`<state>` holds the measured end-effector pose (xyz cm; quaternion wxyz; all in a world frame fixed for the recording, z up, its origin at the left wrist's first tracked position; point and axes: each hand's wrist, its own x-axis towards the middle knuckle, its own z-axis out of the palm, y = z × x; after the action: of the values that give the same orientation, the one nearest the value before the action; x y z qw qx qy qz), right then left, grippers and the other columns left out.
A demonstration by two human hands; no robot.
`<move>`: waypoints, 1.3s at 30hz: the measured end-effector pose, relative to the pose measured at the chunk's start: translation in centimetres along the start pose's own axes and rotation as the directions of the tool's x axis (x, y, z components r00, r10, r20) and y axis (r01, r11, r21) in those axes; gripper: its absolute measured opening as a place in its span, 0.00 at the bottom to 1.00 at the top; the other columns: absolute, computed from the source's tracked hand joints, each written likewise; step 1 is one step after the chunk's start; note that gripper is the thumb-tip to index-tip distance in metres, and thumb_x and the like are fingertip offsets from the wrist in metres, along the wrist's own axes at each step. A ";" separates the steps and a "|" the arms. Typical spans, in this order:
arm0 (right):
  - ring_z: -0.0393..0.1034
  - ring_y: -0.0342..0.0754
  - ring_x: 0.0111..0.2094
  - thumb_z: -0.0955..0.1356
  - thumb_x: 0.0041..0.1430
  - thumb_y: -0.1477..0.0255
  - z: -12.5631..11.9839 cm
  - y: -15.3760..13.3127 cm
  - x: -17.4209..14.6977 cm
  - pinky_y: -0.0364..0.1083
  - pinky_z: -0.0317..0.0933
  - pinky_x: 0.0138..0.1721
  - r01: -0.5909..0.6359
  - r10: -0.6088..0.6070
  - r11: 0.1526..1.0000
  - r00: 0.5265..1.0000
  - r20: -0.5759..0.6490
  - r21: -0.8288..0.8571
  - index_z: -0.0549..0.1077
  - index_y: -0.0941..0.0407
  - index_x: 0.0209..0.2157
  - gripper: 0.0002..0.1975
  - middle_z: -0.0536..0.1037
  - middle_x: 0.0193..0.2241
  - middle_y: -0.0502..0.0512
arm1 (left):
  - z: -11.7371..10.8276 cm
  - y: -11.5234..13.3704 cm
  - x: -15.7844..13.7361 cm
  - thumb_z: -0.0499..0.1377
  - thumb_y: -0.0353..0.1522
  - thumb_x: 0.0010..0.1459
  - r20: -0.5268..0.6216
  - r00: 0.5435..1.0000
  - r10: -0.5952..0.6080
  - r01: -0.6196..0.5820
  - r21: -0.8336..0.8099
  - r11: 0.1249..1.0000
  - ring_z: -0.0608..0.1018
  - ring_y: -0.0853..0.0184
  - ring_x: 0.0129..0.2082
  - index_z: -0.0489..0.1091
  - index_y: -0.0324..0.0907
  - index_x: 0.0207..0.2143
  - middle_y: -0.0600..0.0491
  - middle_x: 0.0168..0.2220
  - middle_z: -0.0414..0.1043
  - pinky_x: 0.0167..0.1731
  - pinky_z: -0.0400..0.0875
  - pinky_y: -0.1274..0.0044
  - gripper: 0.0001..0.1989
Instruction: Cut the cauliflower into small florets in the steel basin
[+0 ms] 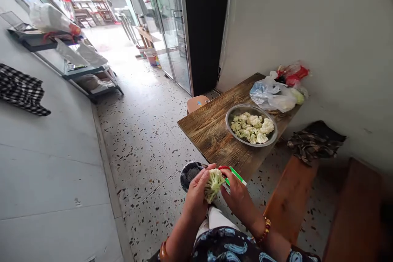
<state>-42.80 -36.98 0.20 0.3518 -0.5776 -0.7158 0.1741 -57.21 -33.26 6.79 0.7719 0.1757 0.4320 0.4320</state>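
My left hand [200, 188] is closed around a piece of cauliflower [214, 184], its pale green stems facing up and toward me. My right hand [238, 194] is right beside it, fingers curled, with a curved red piece [225, 168] showing at its fingertips. That looks like the handle of a small tool, but the rest is hidden. Just beyond this hand, a green and white flat card-like thing [236, 175] lies at the near corner of the wooden table [224, 147]. On the table stands a metal bowl [229, 120] holding several cauliflower florets [251, 126].
Plastic bags [273, 94] and a red package [294, 74] lie at the table's wall end. A black bin [186, 176] stands on the floor below my hands. There is a wooden bench [290, 196] at right, a pinkish stool [196, 103] behind the table, and a shelf rack [82, 73] at left.
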 end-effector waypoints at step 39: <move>0.74 0.57 0.51 0.70 0.59 0.63 -28.8 29.8 13.5 0.53 0.70 0.51 -0.132 -0.121 0.907 0.828 0.547 0.400 0.72 0.52 0.57 0.24 0.77 0.52 0.60 | 28.8 -7.5 17.3 0.69 0.32 0.47 -0.229 0.820 0.524 -0.405 0.414 0.815 0.76 0.61 0.44 0.72 0.41 0.51 0.47 0.46 0.77 0.46 0.69 0.75 0.27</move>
<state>-2.73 -20.58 4.68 0.2421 -0.4132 -0.7305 0.4868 -25.35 -20.38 9.32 0.5129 0.3348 0.5681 0.5496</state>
